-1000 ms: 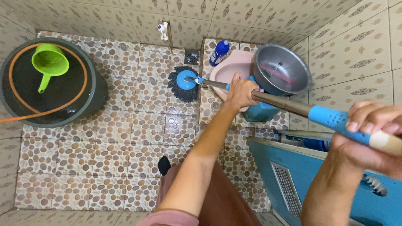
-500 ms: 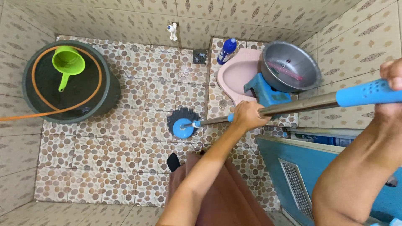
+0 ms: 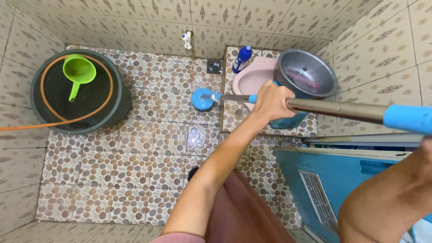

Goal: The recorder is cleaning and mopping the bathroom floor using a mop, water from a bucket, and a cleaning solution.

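My left hand (image 3: pixel 272 101) is closed around the metal pole (image 3: pixel 335 109) of a mop, just in front of a pink squat toilet (image 3: pixel 249 76). The mop's round blue head (image 3: pixel 202 99) rests on the pebble-pattern floor tiles, left of the toilet step and below the floor drain (image 3: pixel 214 66). The pole's blue grip (image 3: pixel 408 118) runs off the right edge. Only my right forearm (image 3: pixel 387 198) shows. It reaches the right edge under that grip, and the hand itself is cut off.
A dark water tub (image 3: pixel 118 105) at the left holds a green ladle (image 3: pixel 77 71) and an orange hose (image 3: pixel 27 126). A metal basin (image 3: pixel 307 74), a blue bottle (image 3: pixel 242 56) and a wall tap (image 3: pixel 186 38) stand at the back. A blue door (image 3: pixel 342 180) is at the lower right.
The mop head was pulled from beside the toilet to mid-floor, then slid back toward the far wall beside the toilet. My left hand followed it. My right hand left the view at the right.
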